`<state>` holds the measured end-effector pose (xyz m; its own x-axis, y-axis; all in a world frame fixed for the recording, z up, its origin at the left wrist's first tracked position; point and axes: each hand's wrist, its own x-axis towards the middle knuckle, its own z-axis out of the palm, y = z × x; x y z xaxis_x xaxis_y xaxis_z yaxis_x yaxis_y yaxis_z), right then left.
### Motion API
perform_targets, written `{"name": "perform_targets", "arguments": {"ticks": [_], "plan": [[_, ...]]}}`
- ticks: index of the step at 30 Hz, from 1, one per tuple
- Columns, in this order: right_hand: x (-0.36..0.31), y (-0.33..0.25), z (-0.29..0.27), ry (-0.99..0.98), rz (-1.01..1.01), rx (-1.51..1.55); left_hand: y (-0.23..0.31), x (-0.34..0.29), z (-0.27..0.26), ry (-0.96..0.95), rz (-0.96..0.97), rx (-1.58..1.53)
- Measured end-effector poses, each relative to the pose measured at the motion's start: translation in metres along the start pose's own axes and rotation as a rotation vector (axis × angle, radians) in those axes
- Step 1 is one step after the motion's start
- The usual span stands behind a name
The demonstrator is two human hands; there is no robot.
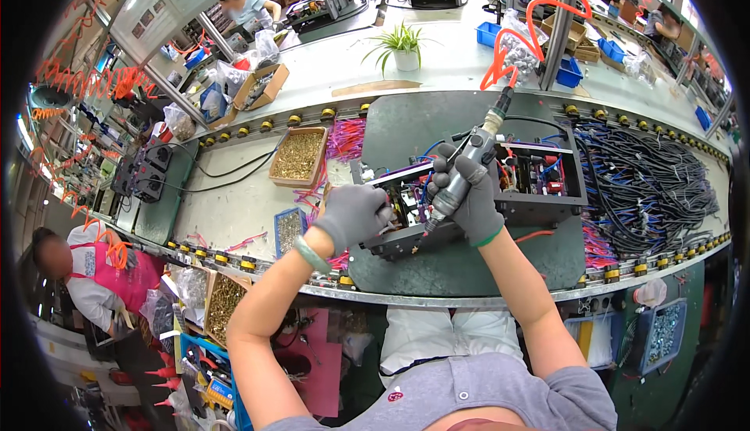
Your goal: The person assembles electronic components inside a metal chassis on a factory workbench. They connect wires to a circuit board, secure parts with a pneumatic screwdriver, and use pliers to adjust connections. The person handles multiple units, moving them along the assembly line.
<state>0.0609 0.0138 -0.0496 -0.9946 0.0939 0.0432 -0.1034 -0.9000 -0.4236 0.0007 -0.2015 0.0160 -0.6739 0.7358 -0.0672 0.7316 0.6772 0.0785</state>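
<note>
My right hand point(478, 206), in a grey glove, wraps round a silver air screwdriver point(476, 150) that slants down to the left. Its tip is close to the front edge of an open black metal housing point(398, 245) with circuit parts and wires inside. My left hand point(351, 216), also gloved, is closed at the left side of that housing; what its fingers hold, if anything, is hidden. Right of the screwdriver, a second open black housing point(539, 206) shows red and blue wired parts. Both rest on a dark green board point(469, 271).
A tray of brass-coloured screws point(298, 158) and a blue bin of small metal parts point(290, 228) lie left. Black cables point(652, 185) are heaped right. An orange coiled hose point(533, 21) feeds the screwdriver from above. A person in a pink apron point(117, 279) is at far left.
</note>
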Motion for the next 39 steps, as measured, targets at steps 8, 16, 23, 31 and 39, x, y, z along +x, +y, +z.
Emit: {"name": "perform_targets", "arguments": {"ticks": [8,16,23,31,39], "plan": [[0.0,-0.001,-0.001,-0.024,0.007,0.006,-0.004,0.027,-0.008,-0.283,0.079,0.129],[0.0,-0.002,0.003,-0.031,-0.047,-0.038,-0.01,0.044,0.002,-0.25,0.063,0.149],[-0.005,-0.009,0.018,-0.143,-0.226,-0.034,-0.02,0.024,0.019,-0.024,0.086,0.059],[0.014,-0.008,0.048,-0.035,-0.474,-0.241,-0.013,0.029,0.009,-0.14,0.045,0.05],[0.029,0.022,0.042,0.024,-0.492,-0.384,-0.01,0.035,0.013,-0.188,0.041,0.092]]}}
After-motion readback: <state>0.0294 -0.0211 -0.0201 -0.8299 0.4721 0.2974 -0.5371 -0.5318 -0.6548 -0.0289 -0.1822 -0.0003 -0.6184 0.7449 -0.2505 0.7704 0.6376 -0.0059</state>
